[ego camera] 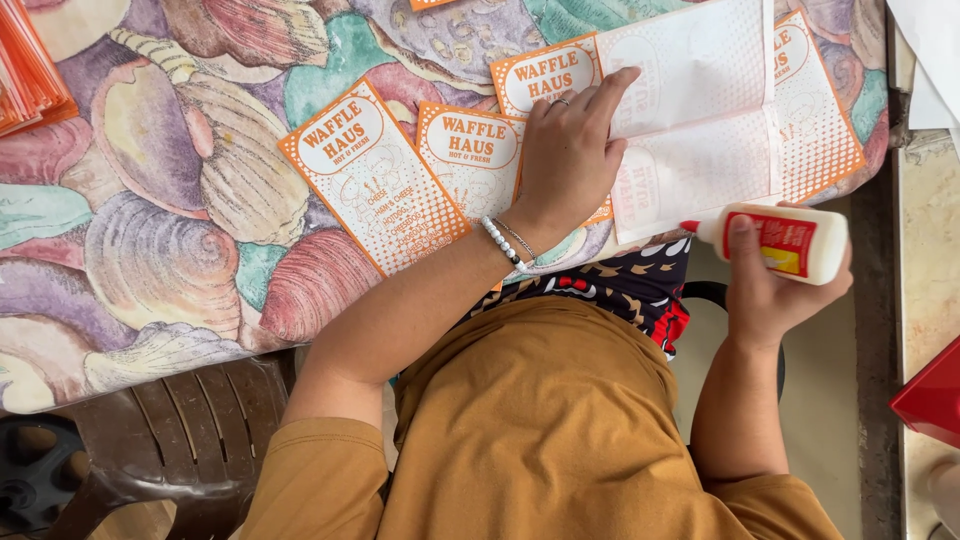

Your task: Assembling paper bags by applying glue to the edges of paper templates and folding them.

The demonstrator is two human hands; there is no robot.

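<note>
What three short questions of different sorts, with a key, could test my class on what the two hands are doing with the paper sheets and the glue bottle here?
1. True or false: the right hand holds the white plastic glue bottle with a red label on its side, nozzle towards the sheets.
2. What does the left hand press on? A) the brown plastic chair B) the orange and white printed paper sheets C) the red box
3. Fill in: the sheets lie on a cloth printed with ____.

Key: 1 true; 2 B; 3 seashells.
</note>
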